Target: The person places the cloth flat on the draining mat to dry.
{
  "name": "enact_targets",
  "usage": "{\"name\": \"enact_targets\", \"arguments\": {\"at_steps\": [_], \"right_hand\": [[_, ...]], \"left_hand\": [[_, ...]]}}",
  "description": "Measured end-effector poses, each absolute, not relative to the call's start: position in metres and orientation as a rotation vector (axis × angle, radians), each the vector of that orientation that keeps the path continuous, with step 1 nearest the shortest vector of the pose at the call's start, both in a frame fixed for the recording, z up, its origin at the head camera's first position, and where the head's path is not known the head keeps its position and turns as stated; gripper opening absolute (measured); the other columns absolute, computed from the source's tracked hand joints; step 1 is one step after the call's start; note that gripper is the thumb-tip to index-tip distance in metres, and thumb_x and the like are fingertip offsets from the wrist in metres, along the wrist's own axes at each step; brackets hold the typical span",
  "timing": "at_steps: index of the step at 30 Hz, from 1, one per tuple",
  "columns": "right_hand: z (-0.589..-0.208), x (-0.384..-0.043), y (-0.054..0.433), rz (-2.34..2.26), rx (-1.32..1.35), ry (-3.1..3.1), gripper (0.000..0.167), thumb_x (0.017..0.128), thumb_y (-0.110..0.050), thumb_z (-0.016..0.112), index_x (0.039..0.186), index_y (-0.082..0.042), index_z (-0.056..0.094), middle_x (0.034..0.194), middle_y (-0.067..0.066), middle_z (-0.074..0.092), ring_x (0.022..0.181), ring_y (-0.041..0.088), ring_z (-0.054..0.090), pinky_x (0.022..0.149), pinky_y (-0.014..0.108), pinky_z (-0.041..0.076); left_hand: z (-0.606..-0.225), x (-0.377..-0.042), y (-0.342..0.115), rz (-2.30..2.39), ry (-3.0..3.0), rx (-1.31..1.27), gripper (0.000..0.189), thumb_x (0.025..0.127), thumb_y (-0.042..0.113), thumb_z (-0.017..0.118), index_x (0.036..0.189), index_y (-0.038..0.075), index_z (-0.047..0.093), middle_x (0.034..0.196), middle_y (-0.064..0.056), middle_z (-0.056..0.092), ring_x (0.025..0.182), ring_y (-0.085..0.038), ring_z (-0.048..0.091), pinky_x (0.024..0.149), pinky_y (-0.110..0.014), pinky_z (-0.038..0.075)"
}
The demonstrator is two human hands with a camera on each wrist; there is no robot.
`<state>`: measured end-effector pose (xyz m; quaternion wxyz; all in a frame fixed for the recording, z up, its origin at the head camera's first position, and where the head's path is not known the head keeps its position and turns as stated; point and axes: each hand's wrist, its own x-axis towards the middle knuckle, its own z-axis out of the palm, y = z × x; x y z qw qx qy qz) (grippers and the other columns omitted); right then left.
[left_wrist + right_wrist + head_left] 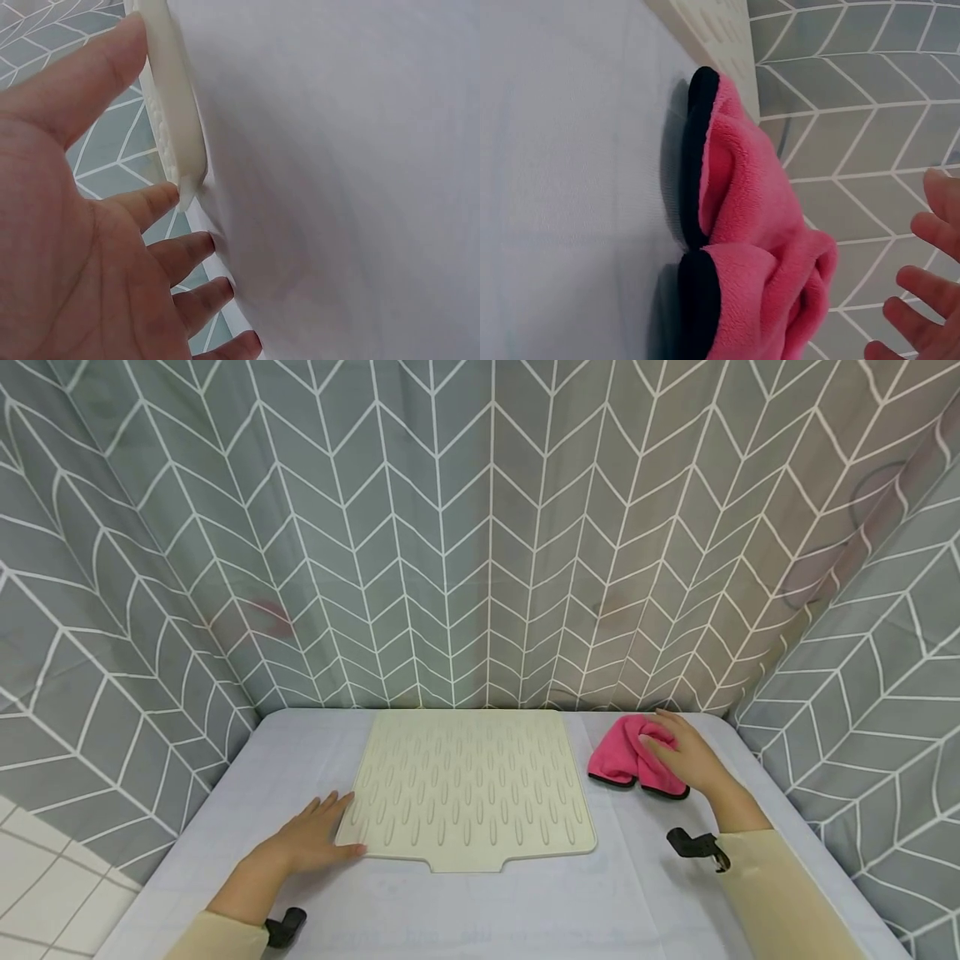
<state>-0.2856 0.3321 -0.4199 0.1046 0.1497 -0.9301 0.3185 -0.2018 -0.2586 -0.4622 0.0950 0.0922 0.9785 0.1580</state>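
A cream ribbed mat [465,785] with a tab on its near edge lies flat on the white-covered table. My left hand [311,835] is at the mat's near left corner, fingers spread. In the left wrist view its thumb and index finger touch the mat's edge [176,97], while the other fingertips rest on the cloth. To the right of the mat sits a crumpled pink towel [630,752] with black trim. My right hand [686,752] is over the towel's right side; in the right wrist view its loosely spread fingers [926,289] stand apart from the towel [757,195].
A white cloth [375,910] covers the table. Grey curtains [465,527] with white chevron lines hang behind it and on both sides. Pale floor tiles [45,877] show at lower left. Each wrist wears a small black camera [285,928].
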Motion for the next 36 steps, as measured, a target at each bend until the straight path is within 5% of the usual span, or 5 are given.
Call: {"name": "enact_targets", "arguments": {"at_steps": [13,36], "right_hand": [[-0.442,-0.326,0.331,0.969,0.322,-2.565,0.039,0.1,-0.021,0.064,0.129,0.005,0.06,0.141,0.033,0.046,0.135,0.054,0.034,0.109,0.068,0.024],[-0.467,-0.348,0.332,1.002,0.11,-2.782,0.056,0.104,-0.039,0.055,0.144,0.0,0.049,0.138,0.035,0.049,0.128,0.049,0.045,0.108,0.061,0.034]], "left_hand": [[-0.458,-0.203,-0.258,0.51,2.895,0.297,0.103,0.081,0.06,0.074,0.151,-0.005,0.035,0.152,-0.039,0.028,0.137,-0.065,0.021,0.104,-0.077,0.024],[-0.455,-0.198,-0.257,0.545,2.865,0.273,0.104,0.08,0.059,0.075,0.151,-0.005,0.034,0.152,-0.04,0.027,0.137,-0.066,0.02,0.104,-0.077,0.024]]}}
